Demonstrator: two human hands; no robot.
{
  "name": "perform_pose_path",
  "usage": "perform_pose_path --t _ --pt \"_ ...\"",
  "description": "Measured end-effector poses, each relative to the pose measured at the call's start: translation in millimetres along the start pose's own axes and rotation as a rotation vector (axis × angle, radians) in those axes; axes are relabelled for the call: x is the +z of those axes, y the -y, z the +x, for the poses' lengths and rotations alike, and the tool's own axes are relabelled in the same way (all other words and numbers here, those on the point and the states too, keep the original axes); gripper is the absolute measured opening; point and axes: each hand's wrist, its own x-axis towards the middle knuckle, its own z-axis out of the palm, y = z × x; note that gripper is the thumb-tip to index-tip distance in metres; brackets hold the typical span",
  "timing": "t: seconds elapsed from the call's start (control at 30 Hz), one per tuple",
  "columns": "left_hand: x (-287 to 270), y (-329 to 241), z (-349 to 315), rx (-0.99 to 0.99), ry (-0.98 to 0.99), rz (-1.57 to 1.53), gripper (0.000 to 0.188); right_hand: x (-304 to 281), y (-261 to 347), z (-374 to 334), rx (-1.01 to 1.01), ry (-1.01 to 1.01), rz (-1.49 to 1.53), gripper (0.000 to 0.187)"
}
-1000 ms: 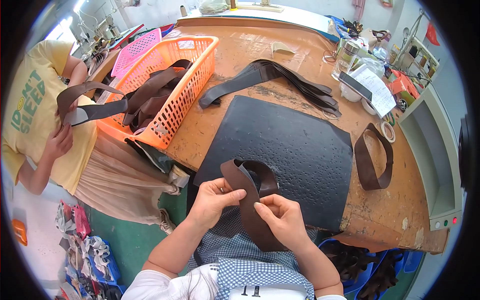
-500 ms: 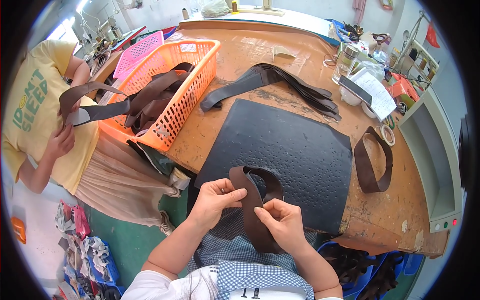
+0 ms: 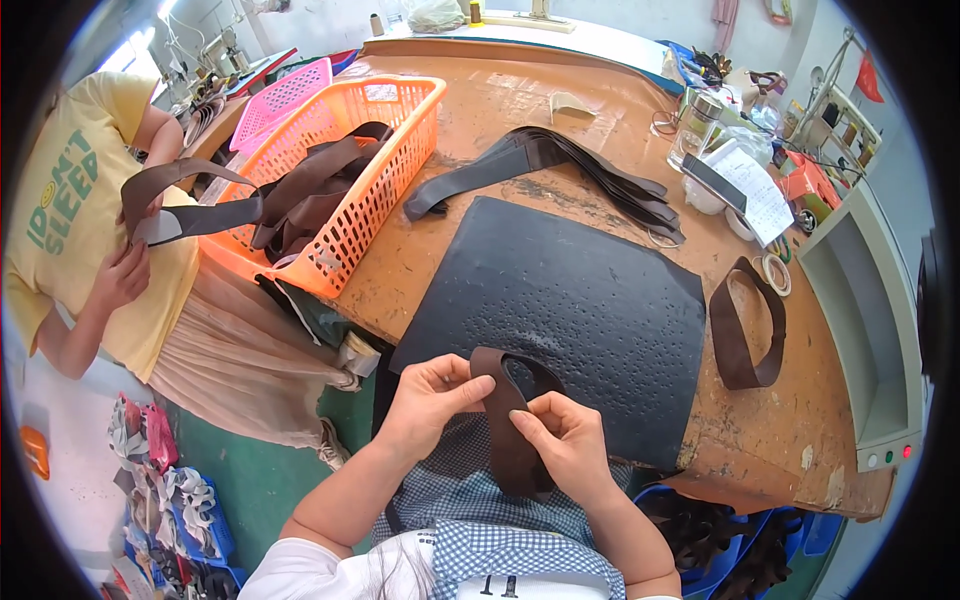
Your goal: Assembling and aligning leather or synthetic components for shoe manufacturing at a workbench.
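Observation:
A looped dark brown strip (image 3: pixel 510 440) is held between my two hands above my lap, by the near edge of a black pitted mat (image 3: pixel 560 300). My left hand (image 3: pixel 432 400) pinches the strip's left edge with the thumb on top. On the other side, my right hand (image 3: pixel 560 440) grips the right edge between thumb and fingers. Part of the loop curls up and away behind the front face. To the right of the mat, another brown loop (image 3: pixel 748 330) stands on the table. Beyond the mat lies a fanned stack of dark strips (image 3: pixel 600 180).
An orange basket (image 3: pixel 375 210) of brown strips stands at the table's left. A co-worker (image 3: pixel 110 220) beside it holds another strip. At right are a phone (image 3: pixel 712 184), a notebook (image 3: pixel 760 200), tape rolls (image 3: pixel 776 274) and a grey machine housing (image 3: pixel 870 330). Blue bins (image 3: pixel 720 565) sit below.
The strip's upper fold has dropped a little and its loop looks narrower between my hands. Both hands keep their pinch in nearly the same place.

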Motion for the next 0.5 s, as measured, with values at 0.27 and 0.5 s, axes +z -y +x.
perform_pose_path --t 0.27,0.5 --pt "-4 4 2 -0.003 -0.017 0.02 0.006 2 1 -4 -0.015 0.017 -0.05 0.013" --pt "3 10 -4 0.033 0.003 0.057 0.007 5 5 2 -0.071 -0.025 -0.098 0.012"
